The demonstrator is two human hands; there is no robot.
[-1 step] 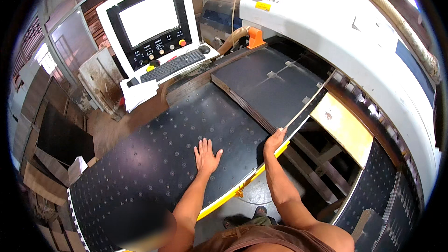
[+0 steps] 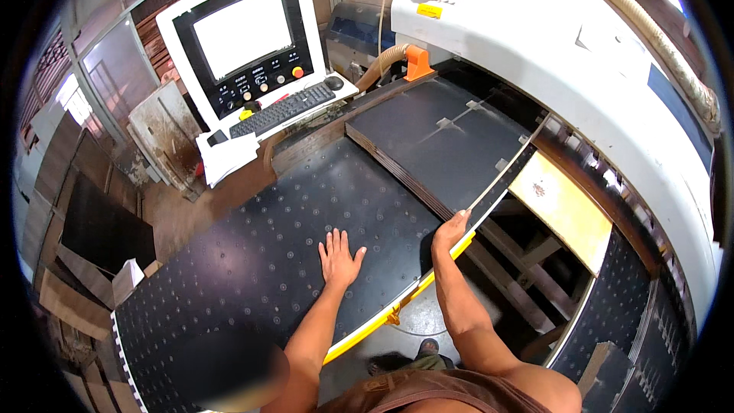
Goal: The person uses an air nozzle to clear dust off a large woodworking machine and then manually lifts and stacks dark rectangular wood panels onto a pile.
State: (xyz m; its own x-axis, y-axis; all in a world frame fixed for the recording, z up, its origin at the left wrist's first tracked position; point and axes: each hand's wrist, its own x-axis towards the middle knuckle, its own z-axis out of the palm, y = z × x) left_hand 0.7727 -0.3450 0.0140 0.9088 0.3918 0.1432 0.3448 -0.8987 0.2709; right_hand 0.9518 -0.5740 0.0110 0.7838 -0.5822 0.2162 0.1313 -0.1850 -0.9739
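Note:
My left hand (image 2: 340, 258) lies flat with its fingers spread on the black dotted table (image 2: 252, 260). To its right, my right hand (image 2: 449, 232) is closed around the near corner of a stack of dark panels (image 2: 420, 138), thumb toward the top edge; some of its fingers are hidden. The stack lies flat on the table, its layered side facing left. Pale clips or pads show on its top and right edge. The stack's far end reaches close to the white machine housing (image 2: 527, 23).
A control console (image 2: 245, 38) with screen, keyboard (image 2: 283, 109) and mouse stands beyond the table. A yellow strip (image 2: 367, 334) edges the table nearest me. Right of it, a gap shows dark beams, with a light wooden board (image 2: 562, 206) beyond. An orange hose fitting (image 2: 417, 63) stands behind the stack.

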